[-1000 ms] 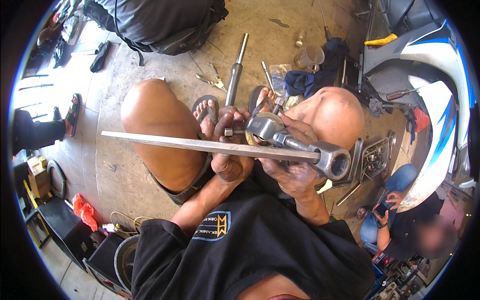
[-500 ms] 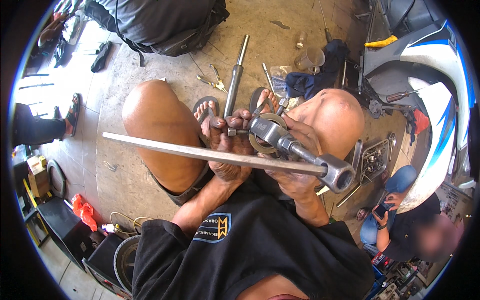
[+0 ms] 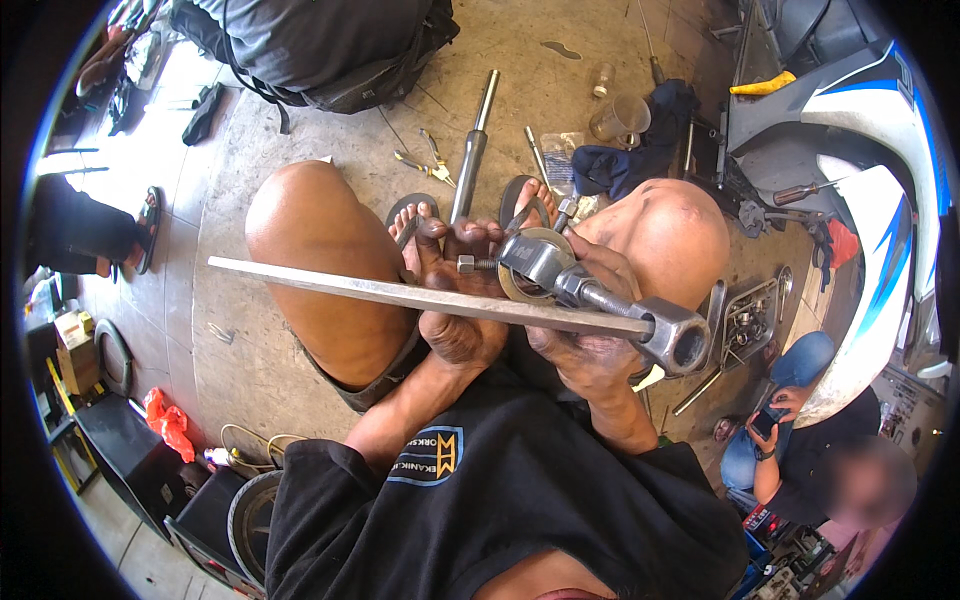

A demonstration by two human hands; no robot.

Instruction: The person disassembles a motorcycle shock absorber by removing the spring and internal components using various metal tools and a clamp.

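My right hand [image 3: 592,345] is closed around a metal puller tool [image 3: 537,258], which has side bolts, a threaded centre screw and a large hex head. A flat metal ring [image 3: 514,281] sits at the puller's body, partly hidden by it. From the hex head a long steel bar [image 3: 330,282] reaches left across both my hands and in front of my left knee. Palm up beneath the bar lies my left hand [image 3: 455,335], its fingers apart beside the puller's left bolt. I cannot tell whether its palm touches the bar.
A fork tube [image 3: 470,160], pliers [image 3: 434,165] and a clear mug [image 3: 622,120] are on the floor ahead. At the right stand a white-blue motorbike fairing [image 3: 868,290] and a parts tray [image 3: 745,325]. A person [image 3: 790,430] with a phone crouches at lower right. A black bag [image 3: 320,50] lies ahead.
My left hand's fingers have uncurled and drawn away from the puller's bolt. The puller has turned slightly in my right hand, and the bar has dropped a little at its left part.
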